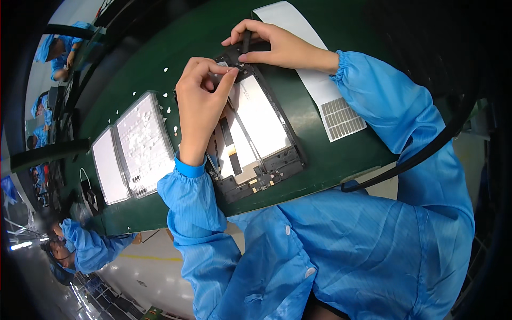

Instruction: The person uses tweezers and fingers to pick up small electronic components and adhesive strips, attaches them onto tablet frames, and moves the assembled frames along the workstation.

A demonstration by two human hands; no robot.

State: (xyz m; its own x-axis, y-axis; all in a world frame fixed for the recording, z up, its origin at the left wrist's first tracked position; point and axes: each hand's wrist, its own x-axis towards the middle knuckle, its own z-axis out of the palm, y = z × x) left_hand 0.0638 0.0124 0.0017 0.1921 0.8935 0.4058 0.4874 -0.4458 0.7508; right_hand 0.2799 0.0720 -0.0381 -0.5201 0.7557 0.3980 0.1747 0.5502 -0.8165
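Tablet [269, 120] lies opened, left hand [201, 93] and right hand [280, 49] at far end.

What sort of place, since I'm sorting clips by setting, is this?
Most likely an electronics assembly or repair workshop: an opened flat electronic device lies on a green workbench, a sheet of small grey labels lies nearby, and other people in blue smocks are off to the left.
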